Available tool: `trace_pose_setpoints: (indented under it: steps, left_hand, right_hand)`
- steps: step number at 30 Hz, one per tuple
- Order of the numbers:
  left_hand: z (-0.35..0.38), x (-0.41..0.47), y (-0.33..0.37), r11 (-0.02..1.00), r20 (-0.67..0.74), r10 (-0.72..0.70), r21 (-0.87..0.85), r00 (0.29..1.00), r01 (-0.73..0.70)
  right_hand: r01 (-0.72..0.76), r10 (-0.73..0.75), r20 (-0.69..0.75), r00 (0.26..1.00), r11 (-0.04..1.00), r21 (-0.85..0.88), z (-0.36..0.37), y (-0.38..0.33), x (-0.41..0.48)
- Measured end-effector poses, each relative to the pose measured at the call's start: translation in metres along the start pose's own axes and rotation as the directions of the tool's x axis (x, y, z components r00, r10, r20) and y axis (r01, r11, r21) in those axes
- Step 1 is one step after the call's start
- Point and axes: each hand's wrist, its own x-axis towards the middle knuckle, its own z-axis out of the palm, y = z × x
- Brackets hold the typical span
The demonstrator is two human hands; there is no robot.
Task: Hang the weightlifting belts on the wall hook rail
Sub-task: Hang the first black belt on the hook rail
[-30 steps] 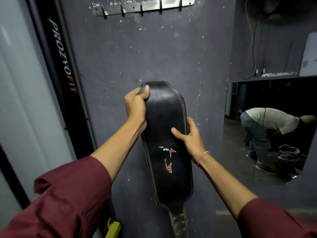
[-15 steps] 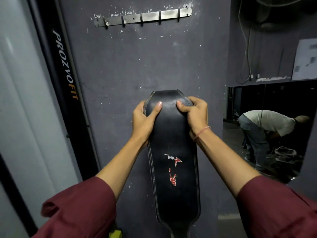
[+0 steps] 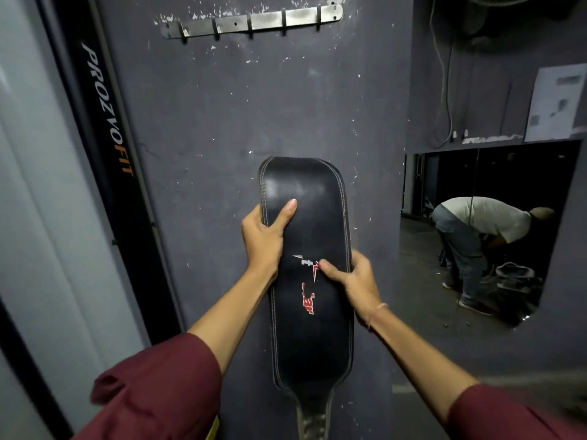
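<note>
A black leather weightlifting belt [image 3: 311, 338] with red and white print is folded over and held upright before a dark grey wall. My left hand [image 3: 265, 239] grips its left edge, thumb across the face. Lower down, my right hand [image 3: 354, 279] grips the right edge, thumb on the print. The belt's narrow strap end hangs down out of view at the bottom. A metal hook rail [image 3: 254, 22] with several empty hooks is fixed high on the wall, well above the belt's folded top.
A black upright post [image 3: 109, 128] lettered PROZVOFIT stands to the left of the wall. On the right, an opening shows a person [image 3: 476, 236] bent over on a gym floor. Cables [image 3: 444, 90] and a paper sheet [image 3: 556, 103] hang on the right wall.
The belt has risen between my hands, so its folded top now stands above them. My right hand slid down from the top to the right edge by the print.
</note>
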Motion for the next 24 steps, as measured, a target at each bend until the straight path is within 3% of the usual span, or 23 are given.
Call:
trace_pose_setpoints:
  steps: [6,10,13,20,24]
  left_hand:
    - [0.002,-0.001,0.005,1.0,0.02,-0.015,-0.006,1.0,0.015]
    - [-0.005,0.011,0.01,1.0,0.004,-0.006,0.001,1.0,0.006]
    - [-0.007,0.019,0.011,0.998,0.01,-0.003,0.06,1.0,0.003]
    - [-0.027,0.018,0.013,0.955,0.059,0.111,0.271,0.992,-0.123]
    - [-0.039,-0.027,-0.019,0.967,0.071,0.025,0.25,0.997,-0.042]
  right_hand:
    - [0.149,-0.148,-0.006,0.989,0.987,0.057,0.017,-0.067,0.062]
    - [0.04,-0.043,0.08,0.996,0.999,0.032,0.013,-0.023,0.015]
    - [-0.008,0.007,0.011,1.0,0.997,0.083,0.014,-0.004,0.0]
    - [0.118,-0.112,-0.046,0.993,0.981,0.152,0.037,-0.047,0.028]
    - [0.195,-0.188,-0.066,0.98,0.971,0.136,0.048,-0.078,0.051]
